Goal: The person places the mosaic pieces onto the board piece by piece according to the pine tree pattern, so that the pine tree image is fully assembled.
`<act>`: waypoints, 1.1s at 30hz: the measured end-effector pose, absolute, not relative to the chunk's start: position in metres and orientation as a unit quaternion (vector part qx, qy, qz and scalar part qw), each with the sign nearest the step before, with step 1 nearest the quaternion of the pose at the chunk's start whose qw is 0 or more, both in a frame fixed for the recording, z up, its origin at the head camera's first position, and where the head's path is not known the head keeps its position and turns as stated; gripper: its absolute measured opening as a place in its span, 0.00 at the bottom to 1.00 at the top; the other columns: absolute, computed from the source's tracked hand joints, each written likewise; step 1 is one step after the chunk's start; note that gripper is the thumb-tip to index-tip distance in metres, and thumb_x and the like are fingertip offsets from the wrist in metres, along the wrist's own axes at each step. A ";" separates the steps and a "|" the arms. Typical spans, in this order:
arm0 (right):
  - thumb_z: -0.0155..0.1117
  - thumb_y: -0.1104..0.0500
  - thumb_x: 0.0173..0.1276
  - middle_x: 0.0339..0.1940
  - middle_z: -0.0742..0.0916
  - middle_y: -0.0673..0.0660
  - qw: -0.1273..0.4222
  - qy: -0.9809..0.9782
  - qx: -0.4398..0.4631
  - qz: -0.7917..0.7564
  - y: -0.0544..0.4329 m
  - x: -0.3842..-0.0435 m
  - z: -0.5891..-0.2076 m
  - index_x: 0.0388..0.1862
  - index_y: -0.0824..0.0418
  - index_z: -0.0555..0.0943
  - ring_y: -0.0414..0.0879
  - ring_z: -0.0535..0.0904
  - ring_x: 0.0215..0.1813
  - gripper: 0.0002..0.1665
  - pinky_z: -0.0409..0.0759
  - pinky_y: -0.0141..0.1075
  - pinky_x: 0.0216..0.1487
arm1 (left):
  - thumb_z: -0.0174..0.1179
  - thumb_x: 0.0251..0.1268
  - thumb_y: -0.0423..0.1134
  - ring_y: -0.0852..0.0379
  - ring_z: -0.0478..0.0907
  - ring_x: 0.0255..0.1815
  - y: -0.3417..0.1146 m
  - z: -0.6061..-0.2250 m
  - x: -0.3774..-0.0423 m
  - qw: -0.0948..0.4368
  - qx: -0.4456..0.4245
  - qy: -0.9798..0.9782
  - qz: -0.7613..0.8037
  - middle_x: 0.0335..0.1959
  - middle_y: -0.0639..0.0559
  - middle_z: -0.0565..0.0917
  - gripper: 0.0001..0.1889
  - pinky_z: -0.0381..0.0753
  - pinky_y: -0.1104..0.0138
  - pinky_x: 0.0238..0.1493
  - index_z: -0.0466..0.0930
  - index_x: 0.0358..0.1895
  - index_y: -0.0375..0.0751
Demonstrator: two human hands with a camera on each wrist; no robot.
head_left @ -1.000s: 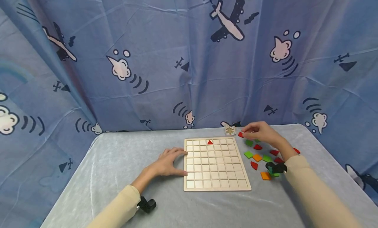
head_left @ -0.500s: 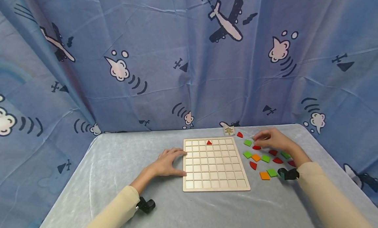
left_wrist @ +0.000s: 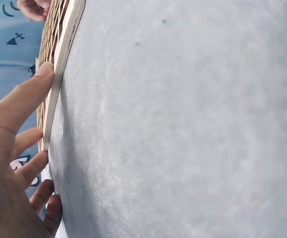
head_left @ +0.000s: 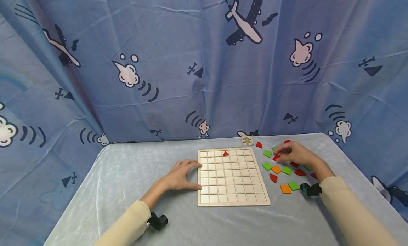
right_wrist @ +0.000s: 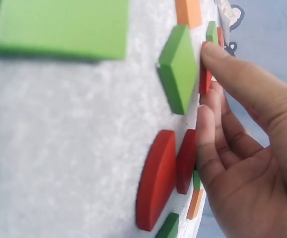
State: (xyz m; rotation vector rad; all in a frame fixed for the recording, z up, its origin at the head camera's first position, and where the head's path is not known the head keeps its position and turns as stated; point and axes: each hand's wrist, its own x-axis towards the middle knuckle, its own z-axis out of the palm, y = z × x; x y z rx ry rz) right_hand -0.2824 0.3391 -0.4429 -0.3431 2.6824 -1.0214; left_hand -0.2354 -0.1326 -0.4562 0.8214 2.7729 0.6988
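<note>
Your right hand [head_left: 294,154] has edged slightly toward you over the last half second, uncovering a far red tile [head_left: 287,141] behind it; your left hand [head_left: 180,175] stays at the left side of the wooden board [head_left: 234,178]. On the right your grip is nearly closed, thumb and fingertip pinching a red piece [head_left: 276,157] among the loose tiles, right of the board. On the left your grip is wide, thumb and fingers spread along the board's edge.

From the head view you get the whole board, with a red triangle [head_left: 226,153] in its far row and a small card [head_left: 247,141] just beyond its far right corner. Only your left wrist view gives you the board's thickness and your thumb [left_wrist: 45,70] against its side. Your right wrist view adds the thumb tip on the red piece and a green diamond [right_wrist: 178,69] near it.

Your fingers partly cover the red piece, so you cannot tell its full outline or whether it has left the table [head_left: 134,175]. A large green tile [right_wrist: 59,27] is cut off by that wrist view's top edge, and in the left wrist view your right hand barely shows, in the corner.
</note>
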 end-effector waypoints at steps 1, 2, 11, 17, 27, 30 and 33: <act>0.74 0.56 0.61 0.46 0.87 0.62 0.127 0.921 -0.116 -0.349 0.339 -0.283 -0.443 0.51 0.66 0.84 0.46 0.80 0.41 0.22 0.81 0.31 0.42 | 0.72 0.50 0.61 0.40 0.63 0.70 -0.132 -0.456 -0.235 0.082 0.276 0.928 0.235 0.73 0.51 0.68 0.42 0.63 0.41 0.69 0.69 0.71 0.56; 0.74 0.56 0.61 0.45 0.87 0.62 0.128 0.922 -0.114 -0.348 0.338 -0.283 -0.443 0.51 0.66 0.84 0.46 0.80 0.40 0.22 0.81 0.31 0.42 | 0.73 0.50 0.60 0.40 0.63 0.70 -0.132 -0.455 -0.235 0.082 0.277 0.928 0.237 0.73 0.51 0.69 0.42 0.63 0.41 0.69 0.69 0.70 0.55; 0.74 0.59 0.60 0.39 0.87 0.58 0.124 0.921 -0.108 -0.354 0.337 -0.283 -0.443 0.48 0.67 0.84 0.45 0.77 0.36 0.19 0.80 0.31 0.39 | 0.73 0.50 0.60 0.40 0.63 0.70 -0.132 -0.454 -0.236 0.080 0.275 0.928 0.237 0.72 0.50 0.69 0.42 0.63 0.41 0.68 0.69 0.70 0.54; 0.75 0.58 0.59 0.38 0.86 0.58 0.117 0.921 -0.110 -0.355 0.337 -0.284 -0.444 0.46 0.66 0.83 0.44 0.76 0.35 0.19 0.79 0.31 0.37 | 0.73 0.50 0.60 0.41 0.62 0.71 -0.133 -0.454 -0.235 0.087 0.271 0.929 0.236 0.73 0.53 0.68 0.42 0.62 0.42 0.69 0.68 0.71 0.56; 0.74 0.59 0.60 0.37 0.86 0.58 0.115 0.921 -0.115 -0.355 0.334 -0.281 -0.443 0.44 0.65 0.83 0.45 0.76 0.36 0.16 0.78 0.32 0.36 | 0.72 0.50 0.61 0.41 0.62 0.71 -0.133 -0.456 -0.237 0.086 0.274 0.928 0.237 0.73 0.52 0.68 0.42 0.62 0.41 0.69 0.69 0.70 0.58; 0.74 0.56 0.61 0.37 0.86 0.58 0.111 0.921 -0.114 -0.355 0.335 -0.280 -0.443 0.43 0.64 0.83 0.45 0.76 0.35 0.16 0.78 0.32 0.36 | 0.72 0.50 0.61 0.41 0.63 0.71 -0.133 -0.456 -0.237 0.085 0.275 0.928 0.236 0.73 0.52 0.68 0.42 0.63 0.41 0.69 0.69 0.70 0.58; 0.74 0.54 0.60 0.38 0.85 0.58 0.108 0.921 -0.107 -0.357 0.336 -0.279 -0.443 0.43 0.63 0.84 0.45 0.76 0.35 0.17 0.79 0.34 0.37 | 0.72 0.50 0.62 0.41 0.63 0.70 -0.132 -0.457 -0.236 0.087 0.274 0.928 0.237 0.73 0.53 0.68 0.42 0.63 0.41 0.69 0.69 0.70 0.58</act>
